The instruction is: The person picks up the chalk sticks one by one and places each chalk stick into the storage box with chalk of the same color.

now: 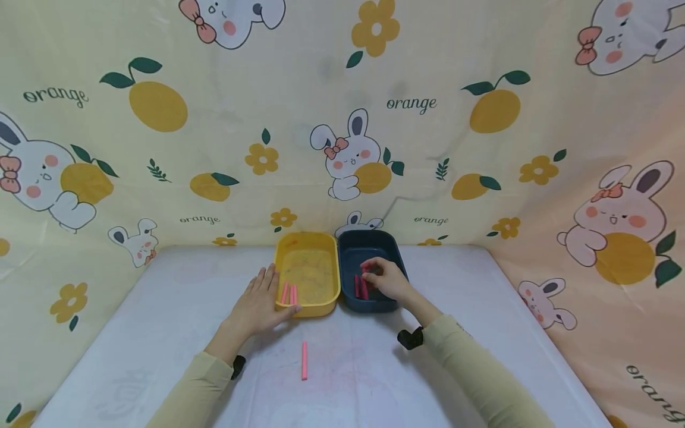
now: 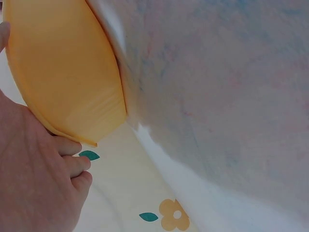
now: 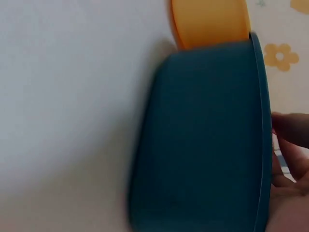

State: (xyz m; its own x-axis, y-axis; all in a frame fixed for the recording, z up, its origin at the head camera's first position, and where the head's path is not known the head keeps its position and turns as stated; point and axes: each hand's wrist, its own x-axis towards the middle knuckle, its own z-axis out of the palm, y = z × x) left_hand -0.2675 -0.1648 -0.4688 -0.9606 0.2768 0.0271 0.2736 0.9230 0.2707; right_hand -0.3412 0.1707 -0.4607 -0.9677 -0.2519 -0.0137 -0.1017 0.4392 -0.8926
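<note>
My left hand (image 1: 259,306) rests on the left front rim of a yellow box (image 1: 321,310), its fingers straight and its thumb along the front edge. Several light pink chalk sticks (image 1: 292,294) lie in that box's near left corner. Over the dark blue box (image 1: 369,305), my right hand (image 1: 390,280) pinches a red-pink chalk stick (image 1: 365,268) between thumb and fingers. Darker pink chalk sticks (image 1: 364,288) lie below it inside the blue box. In the right wrist view, the blue box's wall (image 3: 207,140) hides the held stick's lower part.
One pink chalk stick (image 1: 304,361) lies alone on the white table (image 1: 353,380), in front of the yellow box. The two boxes stand side by side at the table's back edge. Behind them hangs a patterned cloth (image 1: 299,77).
</note>
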